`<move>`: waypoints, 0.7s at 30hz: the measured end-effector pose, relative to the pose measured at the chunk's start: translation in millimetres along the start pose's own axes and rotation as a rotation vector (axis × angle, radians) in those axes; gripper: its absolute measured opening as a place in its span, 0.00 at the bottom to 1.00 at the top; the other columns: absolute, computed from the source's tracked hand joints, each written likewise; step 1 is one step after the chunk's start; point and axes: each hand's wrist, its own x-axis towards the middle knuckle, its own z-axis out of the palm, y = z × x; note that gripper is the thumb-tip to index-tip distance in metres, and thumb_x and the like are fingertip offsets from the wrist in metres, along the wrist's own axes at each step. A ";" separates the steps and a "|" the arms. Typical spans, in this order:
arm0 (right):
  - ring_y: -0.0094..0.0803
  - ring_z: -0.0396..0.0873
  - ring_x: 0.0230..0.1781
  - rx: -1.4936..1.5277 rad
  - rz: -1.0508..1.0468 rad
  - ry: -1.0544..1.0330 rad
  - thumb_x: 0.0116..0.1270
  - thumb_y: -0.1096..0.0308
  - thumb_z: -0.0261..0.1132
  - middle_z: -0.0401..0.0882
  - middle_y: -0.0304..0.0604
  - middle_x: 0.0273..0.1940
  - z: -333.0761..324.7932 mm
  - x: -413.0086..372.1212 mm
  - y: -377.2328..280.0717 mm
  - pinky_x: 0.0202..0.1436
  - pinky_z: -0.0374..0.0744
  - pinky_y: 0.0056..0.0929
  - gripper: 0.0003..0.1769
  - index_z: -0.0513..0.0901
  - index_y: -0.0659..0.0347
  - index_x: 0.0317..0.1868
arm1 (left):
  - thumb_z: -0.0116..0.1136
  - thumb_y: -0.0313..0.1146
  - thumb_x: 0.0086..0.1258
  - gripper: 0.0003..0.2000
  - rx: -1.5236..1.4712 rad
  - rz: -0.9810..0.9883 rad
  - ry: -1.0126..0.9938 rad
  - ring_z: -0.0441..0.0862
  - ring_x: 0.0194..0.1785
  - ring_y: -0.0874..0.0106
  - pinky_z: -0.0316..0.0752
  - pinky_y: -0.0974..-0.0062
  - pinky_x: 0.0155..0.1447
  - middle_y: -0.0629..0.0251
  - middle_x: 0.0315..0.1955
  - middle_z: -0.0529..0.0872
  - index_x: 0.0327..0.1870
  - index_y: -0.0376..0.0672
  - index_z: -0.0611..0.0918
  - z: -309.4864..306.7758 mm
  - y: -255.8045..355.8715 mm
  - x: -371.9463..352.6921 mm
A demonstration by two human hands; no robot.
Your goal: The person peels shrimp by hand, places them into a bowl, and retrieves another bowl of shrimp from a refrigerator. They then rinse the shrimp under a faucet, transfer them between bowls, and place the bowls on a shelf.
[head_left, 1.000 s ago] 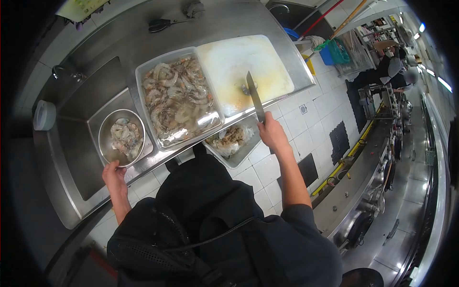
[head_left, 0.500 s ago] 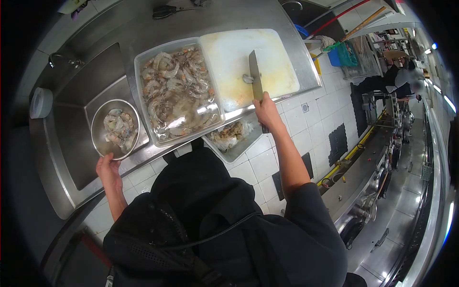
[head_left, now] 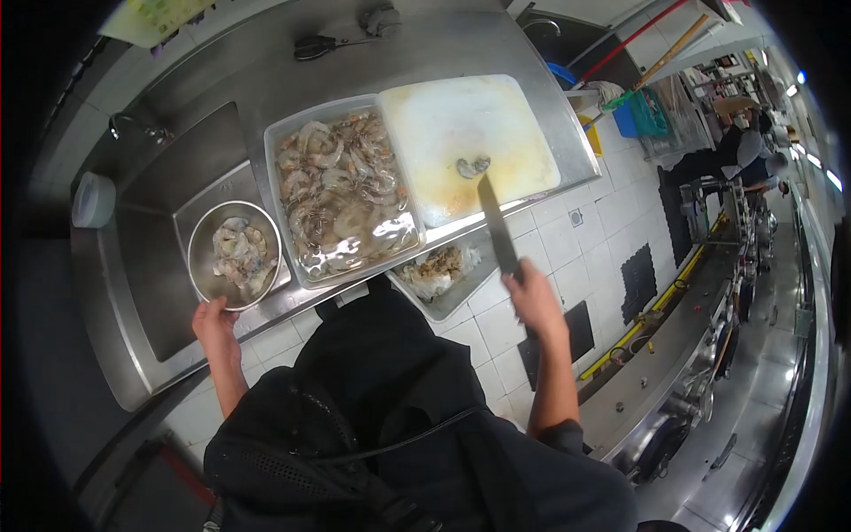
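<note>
Stainless steel forms the sink (head_left: 168,208), left of the shrimp tub (head_left: 271,168). Just beside the tub's left side, a round metal bowl (head_left: 202,277) holds pale shelled shrimp (head_left: 241,250), too heaped to count. The left hand (head_left: 215,324) grips the bowl's near rim, some fingers hidden beneath it. Inside the tub, whole shrimp (head_left: 341,186) lie in cloudy water, glare obscuring the nearest ones. Scissors (head_left: 317,47) lie beyond the tub. Below its near right corner, a bin (head_left: 448,309) is partly covered by the counter edge, its brownish contents hard to identify. The white cutting board (head_left: 461,111) adjoins the tub's right side, bearing one small curled shrimp (head_left: 472,167). Farther right of the tub, the right hand (head_left: 537,306) closes its fingers around a cleaver (head_left: 500,229), hiding most of the handle; whether the blade tip, near the curled shrimp, touches the board I cannot tell.
</note>
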 end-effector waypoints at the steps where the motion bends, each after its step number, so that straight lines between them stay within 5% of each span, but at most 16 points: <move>1: 0.66 0.82 0.43 -0.098 -0.062 0.119 0.70 0.63 0.65 0.83 0.66 0.37 -8.4 10.1 -9.2 0.45 0.78 0.57 0.15 0.74 0.65 0.48 | 0.63 0.25 0.67 0.05 0.010 0.006 -0.012 0.81 0.31 0.79 0.76 0.79 0.36 0.69 0.34 0.88 0.41 0.41 0.84 2.8 0.9 0.6; 4: 0.65 0.82 0.40 -0.258 -0.210 0.436 0.69 0.64 0.65 0.85 0.62 0.37 -9.3 89.8 3.6 0.44 0.78 0.59 0.19 0.74 0.59 0.58 | 0.64 0.25 0.66 0.03 0.019 -0.017 0.011 0.81 0.30 0.78 0.76 0.79 0.33 0.69 0.30 0.85 0.38 0.41 0.82 11.7 -1.1 6.3; 6: 0.61 0.83 0.46 -0.283 -0.241 0.550 0.68 0.67 0.65 0.85 0.59 0.46 -14.6 141.7 -4.4 0.47 0.80 0.55 0.19 0.76 0.57 0.59 | 0.64 0.25 0.66 0.03 0.012 -0.025 -0.012 0.81 0.30 0.78 0.77 0.79 0.33 0.69 0.30 0.85 0.38 0.41 0.82 30.3 6.6 0.8; 13: 0.52 0.79 0.58 -0.666 -0.379 0.480 0.60 0.73 0.66 0.80 0.53 0.60 -0.7 223.4 -16.2 0.58 0.81 0.46 0.23 0.82 0.55 0.58 | 0.63 0.26 0.67 0.07 -0.030 -0.017 -0.041 0.82 0.31 0.78 0.77 0.82 0.33 0.69 0.34 0.87 0.44 0.40 0.84 40.1 6.7 -26.3; 15: 0.52 0.77 0.60 -0.414 -0.768 0.302 0.57 0.77 0.64 0.81 0.53 0.59 12.7 231.5 -19.1 0.61 0.79 0.46 0.22 0.84 0.57 0.54 | 0.63 0.26 0.67 0.07 -0.022 -0.020 -0.078 0.83 0.31 0.79 0.77 0.82 0.33 0.69 0.35 0.88 0.45 0.40 0.85 33.4 -1.1 -34.8; 17: 0.51 0.82 0.54 -0.389 -0.835 0.248 0.61 0.78 0.61 0.85 0.48 0.53 19.4 267.3 -0.5 0.58 0.81 0.42 0.21 0.84 0.56 0.55 | 0.63 0.26 0.67 0.08 -0.022 -0.036 -0.062 0.83 0.31 0.79 0.77 0.82 0.33 0.69 0.35 0.88 0.45 0.40 0.85 29.4 -5.5 -43.9; 19: 0.44 0.86 0.41 -0.026 -0.562 0.237 0.64 0.76 0.61 0.88 0.48 0.41 17.0 277.8 -4.3 0.49 0.83 0.38 0.18 0.85 0.59 0.54 | 0.62 0.26 0.67 0.07 0.005 -0.052 -0.055 0.83 0.30 0.79 0.77 0.82 0.33 0.69 0.35 0.88 0.45 0.40 0.85 24.3 -9.4 -50.4; 20: 0.44 0.86 0.41 -0.030 -0.566 0.232 0.64 0.76 0.61 0.88 0.48 0.41 14.7 278.6 -2.7 0.49 0.83 0.38 0.18 0.85 0.59 0.54 | 0.62 0.26 0.67 0.08 0.017 -0.058 -0.045 0.83 0.31 0.79 0.77 0.82 0.34 0.69 0.35 0.88 0.45 0.40 0.85 22.8 -9.8 -53.6; 21: 0.37 0.85 0.38 0.274 -0.380 0.116 0.65 0.76 0.62 0.87 0.45 0.38 6.7 271.9 -9.2 0.44 0.82 0.34 0.17 0.85 0.61 0.54 | 0.62 0.26 0.67 0.08 0.010 -0.059 -0.039 0.83 0.31 0.79 0.77 0.82 0.34 0.69 0.35 0.88 0.45 0.40 0.85 21.6 -11.3 -54.6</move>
